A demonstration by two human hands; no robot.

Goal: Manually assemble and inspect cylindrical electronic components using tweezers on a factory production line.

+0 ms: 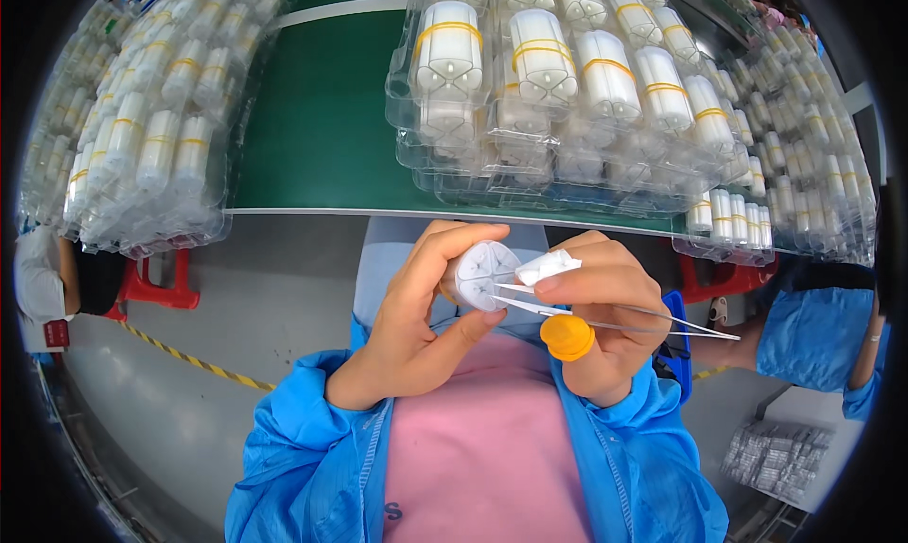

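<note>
My left hand is closed round a white cylinder, its round end split into wedge-shaped sections and turned toward my right hand. Steel tweezers lie across my right hand, which grips them. Their two tips are slightly apart and reach the cylinder's end face. Beside my right fingertips is a white crumpled piece; whether it is held or wrapped on a finger I cannot tell. A yellow cap-like cover, apparently on the thumb, sits below the tweezers.
On the green table ahead, stacked clear trays carry several white cylinders with yellow bands. More tray stacks stand at the left and far right. Red stools flank me. Another person's blue garment shows at the right.
</note>
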